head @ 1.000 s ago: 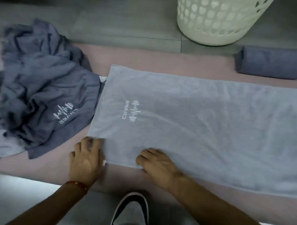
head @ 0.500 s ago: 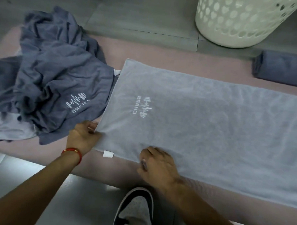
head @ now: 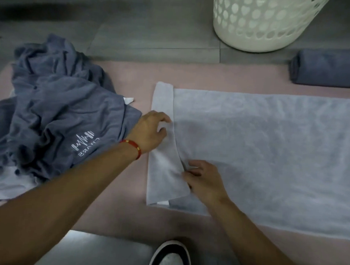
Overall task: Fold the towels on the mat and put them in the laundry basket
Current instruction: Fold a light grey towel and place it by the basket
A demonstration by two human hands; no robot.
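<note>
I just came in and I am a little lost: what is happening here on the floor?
A person is folding a light grey towel on a pink mat. The left hand and right hand hold its turned-over end. A crumpled dark grey towel pile waits; the white plastic laundry basket stands beyond.

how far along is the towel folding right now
Done: one dark rolled towel lies on the mat, not yet in the laundry basket. In hand: left hand and right hand turn the light towel's end over. Left: the crumpled dark towels.
</note>
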